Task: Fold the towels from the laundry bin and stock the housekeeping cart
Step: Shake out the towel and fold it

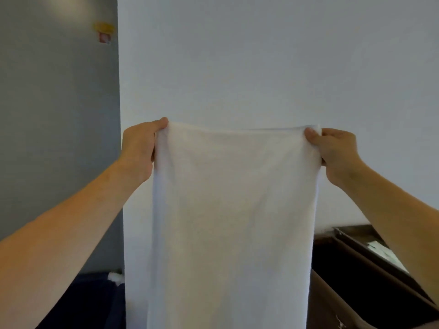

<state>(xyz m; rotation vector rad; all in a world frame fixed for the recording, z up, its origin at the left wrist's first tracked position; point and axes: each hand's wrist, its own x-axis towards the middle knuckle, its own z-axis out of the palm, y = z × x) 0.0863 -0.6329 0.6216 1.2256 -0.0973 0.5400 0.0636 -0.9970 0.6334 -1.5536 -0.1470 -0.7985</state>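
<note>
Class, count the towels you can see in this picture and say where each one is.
1: a white towel held up by its top corners between the left hand and right hand. Others may be hidden behind it.

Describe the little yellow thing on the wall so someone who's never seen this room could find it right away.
Start at the tall white wall behind the white towel held up by the left hand and right hand. Left of it is a grey wall, and high on that, near the corner, sits the yellow item with a small pinkish tag below. It is the only coloured mark there; details are blurred.
</note>
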